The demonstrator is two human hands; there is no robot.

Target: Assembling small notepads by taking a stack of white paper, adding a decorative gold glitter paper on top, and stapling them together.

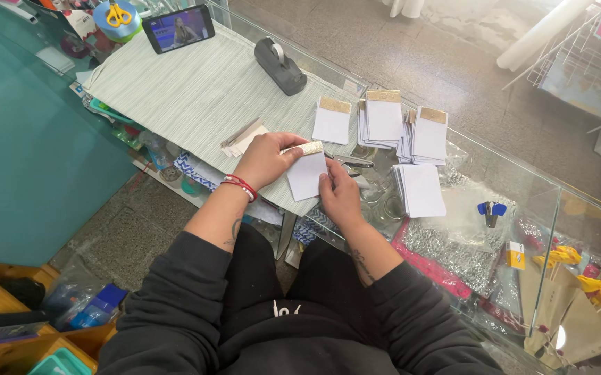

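A small white paper pad (306, 173) with a gold strip along its top edge is held just above the near edge of the glass bench (522, 182). The left hand (267, 160) grips it at the top left corner, fingers curled over the gold strip. The right hand (339, 193) pinches its lower right edge between thumb and fingers. Just behind the right hand lies a metal stapler (350, 162). Farther back on the bench sit more white pads with gold tops (384, 118), and a plain white stack (422, 189) lies to the right. A striped cloth (189, 90) covers the left part, carrying a dark tape dispenser (281, 66) and a phone (178, 28).
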